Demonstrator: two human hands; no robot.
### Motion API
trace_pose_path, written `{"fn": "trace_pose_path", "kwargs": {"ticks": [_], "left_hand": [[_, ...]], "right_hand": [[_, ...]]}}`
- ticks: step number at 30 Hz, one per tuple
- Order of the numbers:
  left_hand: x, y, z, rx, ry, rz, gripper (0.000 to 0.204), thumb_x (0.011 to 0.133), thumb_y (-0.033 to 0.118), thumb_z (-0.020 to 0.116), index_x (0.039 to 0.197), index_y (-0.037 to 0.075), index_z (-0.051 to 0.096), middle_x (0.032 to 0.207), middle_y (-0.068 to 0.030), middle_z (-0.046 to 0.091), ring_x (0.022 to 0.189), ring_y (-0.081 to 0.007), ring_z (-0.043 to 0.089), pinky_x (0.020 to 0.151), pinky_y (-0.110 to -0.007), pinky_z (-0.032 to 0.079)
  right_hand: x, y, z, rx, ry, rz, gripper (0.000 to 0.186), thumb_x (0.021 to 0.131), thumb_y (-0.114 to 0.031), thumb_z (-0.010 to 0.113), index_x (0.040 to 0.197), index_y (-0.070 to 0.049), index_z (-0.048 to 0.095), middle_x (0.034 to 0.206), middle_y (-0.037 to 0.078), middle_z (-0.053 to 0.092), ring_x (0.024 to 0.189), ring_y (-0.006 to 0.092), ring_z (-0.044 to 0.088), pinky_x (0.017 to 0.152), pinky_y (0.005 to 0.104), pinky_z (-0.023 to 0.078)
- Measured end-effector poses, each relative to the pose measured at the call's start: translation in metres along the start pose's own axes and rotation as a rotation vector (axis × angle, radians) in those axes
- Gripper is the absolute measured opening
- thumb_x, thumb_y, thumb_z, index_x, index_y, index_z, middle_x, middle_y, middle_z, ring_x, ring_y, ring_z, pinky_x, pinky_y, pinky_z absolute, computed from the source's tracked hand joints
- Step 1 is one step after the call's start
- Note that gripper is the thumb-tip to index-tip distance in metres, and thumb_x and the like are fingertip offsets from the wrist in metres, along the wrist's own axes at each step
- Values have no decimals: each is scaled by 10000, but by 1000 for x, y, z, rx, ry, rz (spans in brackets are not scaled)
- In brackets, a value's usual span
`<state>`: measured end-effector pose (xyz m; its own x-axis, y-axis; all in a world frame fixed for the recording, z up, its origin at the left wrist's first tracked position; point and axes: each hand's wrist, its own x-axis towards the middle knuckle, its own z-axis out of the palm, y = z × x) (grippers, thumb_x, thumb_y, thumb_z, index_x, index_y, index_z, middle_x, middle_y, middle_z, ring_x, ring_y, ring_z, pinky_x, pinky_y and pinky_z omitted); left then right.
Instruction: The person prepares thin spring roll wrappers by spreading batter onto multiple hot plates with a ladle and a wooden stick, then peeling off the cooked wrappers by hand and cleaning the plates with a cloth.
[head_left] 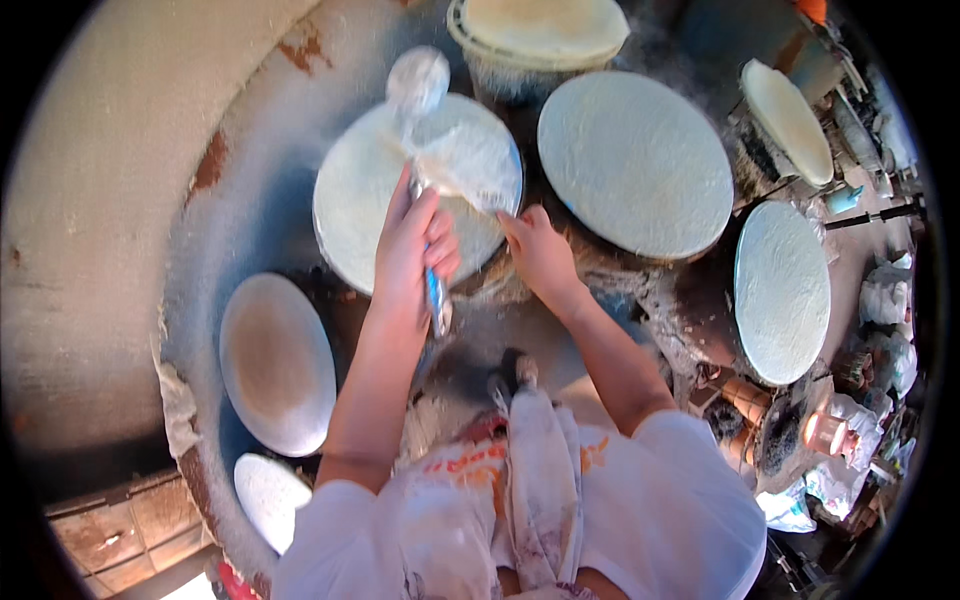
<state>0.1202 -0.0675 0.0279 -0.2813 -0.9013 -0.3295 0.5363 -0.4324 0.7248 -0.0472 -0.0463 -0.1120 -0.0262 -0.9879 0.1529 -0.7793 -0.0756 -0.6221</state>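
My left hand point(412, 245) is closed round the handle of a metal ladle point(418, 82), whose batter-coated bowl points away from me over the far edge of a round griddle point(350, 215). Part of the handle, with blue on it, sticks out below my fist. A pale layer of batter covers the griddle. My right hand point(540, 248) is closed at the griddle's right edge, pinching the end of a pale, wet-looking flat piece point(468, 165). Blur hides whether that piece is a spreader or a flap of the batter sheet.
Batter also covers the griddles at the right point(636, 165) and far right point(782, 292). A browned bare griddle point(278, 365) stands at left, with a white disc point(270, 500) nearer me. A flatbread point(545, 28) rests on a round rack at the back. Plastic bags point(885, 300) lie far right.
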Motion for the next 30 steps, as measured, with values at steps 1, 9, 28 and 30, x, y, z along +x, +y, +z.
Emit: {"fn": "trace_pose_path", "kwargs": {"ticks": [1,9,28,30], "left_hand": [[-4,11,-18,-168,-45,-46,506,990,205,530,1455,264,340,624,59,382,408,-34,371,359,-198,323],[-33,32,-64,-794,44,-426,382,1025,300,451,703,98,411,569,28,392,450,-100,428,444,-252,398],[-17,-101,-25,-1054,178,4,309,992,216,487,706,146,396,581,53,332,447,-51,370,386,-208,373],[-39,-94,-32,-1496,-118,8,342,951,154,510,617,148,437,518,60,403,386,-53,389,355,-211,395]], "right_hand": [[0,2,-11,-3,38,7,333,894,-121,578,1214,-201,625,966,139,542,815,350,613,719,451,514],[-31,47,-15,-22,100,-61,340,893,-103,594,1218,-192,636,929,121,537,745,336,596,654,410,508],[-96,-15,39,604,-173,248,285,903,-78,574,1178,-72,647,870,112,667,695,177,639,642,316,509],[-86,-11,18,369,-177,8,324,861,-92,632,1184,-82,655,1068,121,696,935,218,663,855,342,506]]}}
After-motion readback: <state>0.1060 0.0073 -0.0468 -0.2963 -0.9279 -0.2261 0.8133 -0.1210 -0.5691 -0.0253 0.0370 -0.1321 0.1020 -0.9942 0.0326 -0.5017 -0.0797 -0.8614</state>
